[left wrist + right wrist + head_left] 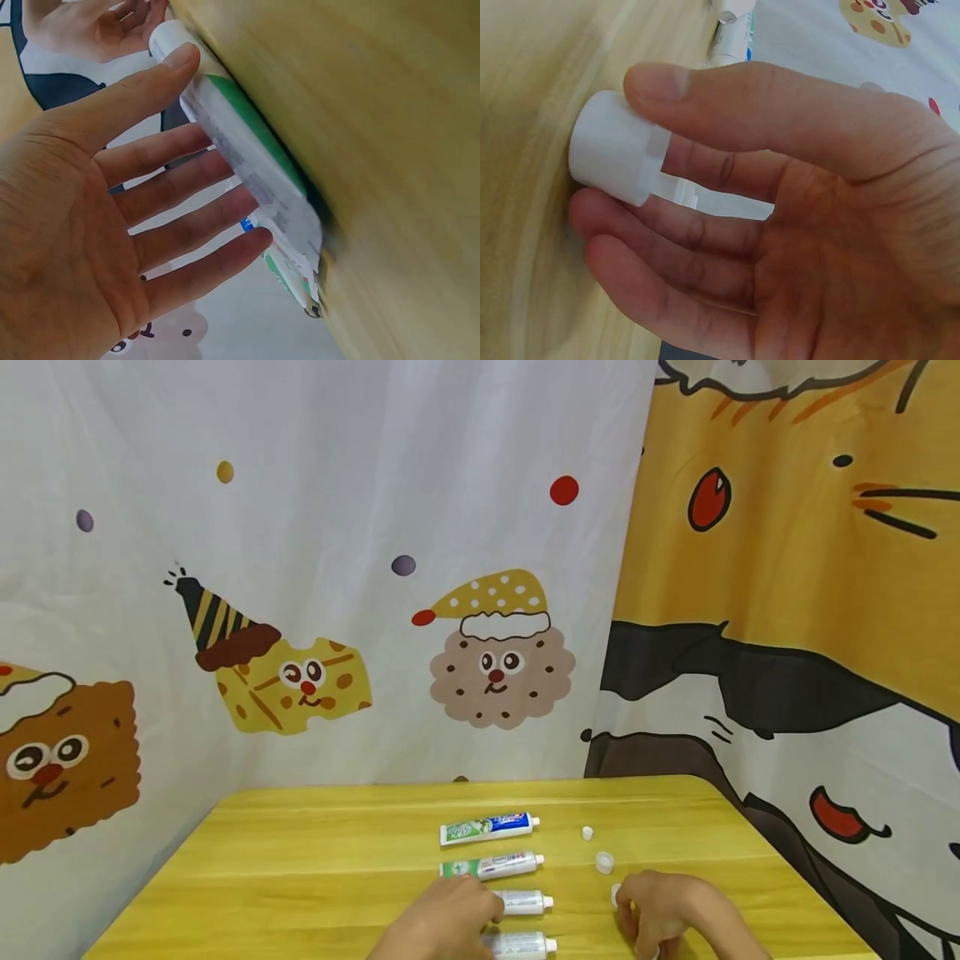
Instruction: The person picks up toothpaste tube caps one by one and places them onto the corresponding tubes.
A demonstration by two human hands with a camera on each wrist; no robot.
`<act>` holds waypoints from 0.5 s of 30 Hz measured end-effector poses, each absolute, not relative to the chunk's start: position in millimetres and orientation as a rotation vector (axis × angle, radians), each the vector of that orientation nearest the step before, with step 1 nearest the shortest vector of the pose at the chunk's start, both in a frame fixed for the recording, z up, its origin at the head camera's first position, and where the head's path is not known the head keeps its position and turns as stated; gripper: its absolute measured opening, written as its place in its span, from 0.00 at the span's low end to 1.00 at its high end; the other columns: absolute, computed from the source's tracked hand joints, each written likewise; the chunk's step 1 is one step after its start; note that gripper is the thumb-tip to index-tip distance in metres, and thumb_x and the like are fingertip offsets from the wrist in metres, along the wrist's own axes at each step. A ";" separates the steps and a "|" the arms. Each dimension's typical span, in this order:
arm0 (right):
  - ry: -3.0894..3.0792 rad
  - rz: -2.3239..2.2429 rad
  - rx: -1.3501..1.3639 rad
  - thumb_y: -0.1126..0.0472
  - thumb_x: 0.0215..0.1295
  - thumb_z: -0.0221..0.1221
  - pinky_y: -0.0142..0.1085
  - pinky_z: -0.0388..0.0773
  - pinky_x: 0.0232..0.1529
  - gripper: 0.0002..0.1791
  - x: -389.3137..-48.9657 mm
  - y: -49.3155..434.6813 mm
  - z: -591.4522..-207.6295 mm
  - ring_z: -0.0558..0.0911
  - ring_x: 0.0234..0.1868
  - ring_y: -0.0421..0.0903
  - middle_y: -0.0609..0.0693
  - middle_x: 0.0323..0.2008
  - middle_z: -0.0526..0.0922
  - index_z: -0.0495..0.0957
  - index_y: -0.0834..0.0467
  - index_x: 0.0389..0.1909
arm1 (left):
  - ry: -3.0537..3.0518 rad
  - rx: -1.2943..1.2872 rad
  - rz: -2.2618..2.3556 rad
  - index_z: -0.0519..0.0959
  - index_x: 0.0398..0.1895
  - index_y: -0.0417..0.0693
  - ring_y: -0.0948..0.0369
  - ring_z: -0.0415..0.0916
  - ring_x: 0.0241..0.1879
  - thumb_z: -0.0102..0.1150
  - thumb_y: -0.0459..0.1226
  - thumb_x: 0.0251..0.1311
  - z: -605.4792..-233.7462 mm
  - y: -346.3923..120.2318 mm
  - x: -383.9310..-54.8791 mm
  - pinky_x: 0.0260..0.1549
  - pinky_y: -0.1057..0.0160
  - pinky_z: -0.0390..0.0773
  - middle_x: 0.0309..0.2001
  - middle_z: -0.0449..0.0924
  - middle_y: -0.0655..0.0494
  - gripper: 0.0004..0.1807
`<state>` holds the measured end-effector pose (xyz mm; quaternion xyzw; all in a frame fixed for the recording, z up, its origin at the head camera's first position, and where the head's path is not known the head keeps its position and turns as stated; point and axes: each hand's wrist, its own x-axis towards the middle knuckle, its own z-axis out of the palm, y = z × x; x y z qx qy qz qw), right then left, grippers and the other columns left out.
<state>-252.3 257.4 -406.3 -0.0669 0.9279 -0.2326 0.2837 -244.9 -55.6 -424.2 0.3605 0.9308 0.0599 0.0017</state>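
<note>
In the head view, my left hand [448, 920] is at the nearest toothpaste tube [519, 945], which lies on the table. The left wrist view shows its thumb over one end of that tube [244, 142], with the fingers reaching behind its far side. My right hand [802, 217] pinches a white cap [611, 146] between thumb and fingers, at the table surface. Three more toothpaste tubes lie in a column beyond: a white one [523, 902], a green-and-white one [495, 865] and a green-and-blue one [491, 828].
More white caps stand right of the tubes: a small one [587, 833], a wider one [604, 862] and one beside my right hand [615, 896]. The yellow wood-grain table [300, 860] ends at a printed curtain [337, 527] behind and to the right.
</note>
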 end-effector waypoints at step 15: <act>2.542 -0.637 -0.507 0.74 0.45 0.64 0.31 0.70 0.30 0.11 -255.3 272.7 -388.8 0.73 0.26 0.39 0.44 0.25 0.80 0.85 0.55 0.28 | 2.917 1.125 0.106 0.83 0.20 0.62 0.70 0.64 0.24 0.78 0.45 0.47 -427.4 -50.5 -243.3 0.30 0.69 0.68 0.21 0.73 0.73 0.10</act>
